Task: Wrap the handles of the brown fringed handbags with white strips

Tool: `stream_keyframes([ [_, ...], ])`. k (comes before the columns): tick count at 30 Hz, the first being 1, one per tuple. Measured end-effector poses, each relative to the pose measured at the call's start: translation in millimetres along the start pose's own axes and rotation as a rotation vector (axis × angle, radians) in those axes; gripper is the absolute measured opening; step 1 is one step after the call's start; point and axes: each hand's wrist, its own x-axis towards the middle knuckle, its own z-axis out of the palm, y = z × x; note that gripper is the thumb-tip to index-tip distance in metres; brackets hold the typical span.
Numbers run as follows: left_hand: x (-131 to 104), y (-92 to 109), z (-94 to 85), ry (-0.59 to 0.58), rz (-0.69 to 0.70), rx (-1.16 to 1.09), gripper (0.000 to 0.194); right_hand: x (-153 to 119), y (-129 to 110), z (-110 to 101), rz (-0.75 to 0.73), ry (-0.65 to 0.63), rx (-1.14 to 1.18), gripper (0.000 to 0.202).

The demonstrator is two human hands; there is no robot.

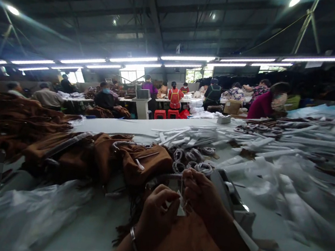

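Note:
My left hand (157, 209) is closed in a pinch at the lower middle, its fingertips at a small white piece (181, 204) that looks like a tag. Beside and slightly above it, my right hand (198, 190) pinches a thin pale string (182, 185), which hangs down toward the left fingertips. Beneath both hands lies a brown suede-like bag (188, 244), partly covered by my forearms. Dark fringe (129, 220) shows left of my left wrist. Just ahead sits another brown bag (146, 162) with a wrapped handle.
More brown bags (14, 125) are heaped at the left. Coiled wrapped straps (194, 158), white strips (191, 135) and a grey tape dispenser (229, 192) lie ahead and right. Clear plastic (289, 192) covers the right side; another plastic sheet (43, 208) lies left. Several people work farther back.

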Motion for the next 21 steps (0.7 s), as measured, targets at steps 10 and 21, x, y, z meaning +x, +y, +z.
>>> stream_keyframes([
  [10,4,-13,4.3,-0.086,-0.057,0.135,0.022,4,18,-7,-0.027,0.033,-0.016,0.022],
  [21,37,7,-31.0,-0.502,-0.268,0.07,0.015,-4,2,-43,-0.193,0.005,-1.173,0.034],
])
